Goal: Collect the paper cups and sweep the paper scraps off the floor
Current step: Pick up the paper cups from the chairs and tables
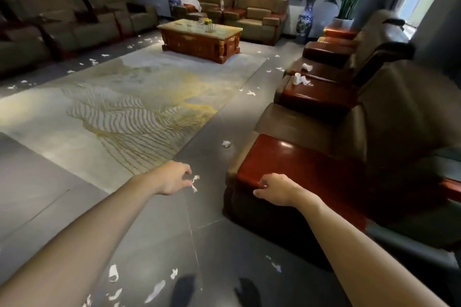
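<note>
My left hand [172, 179] hangs over the grey floor with its fingers loosely curled and apart. A small white paper scrap [195, 182] shows just past its fingertips. My right hand [274, 189] is loosely curled and holds nothing, at the near corner of a red wooden side table [299, 164]. A white paper cup [296, 78] stands on a farther side table with crumpled paper beside it, and another crumpled white piece [307, 67] lies one table beyond. More scraps [113, 273] litter the floor by my feet, and one [226, 143] lies ahead.
Brown armchairs [374, 119] with red side tables line the right side. Sofas [62, 22] line the left wall, with scraps along the floor in front. A large patterned rug [124, 107] fills the middle, with a wooden coffee table [199, 37] at its far end. Vases and a plant stand at the back.
</note>
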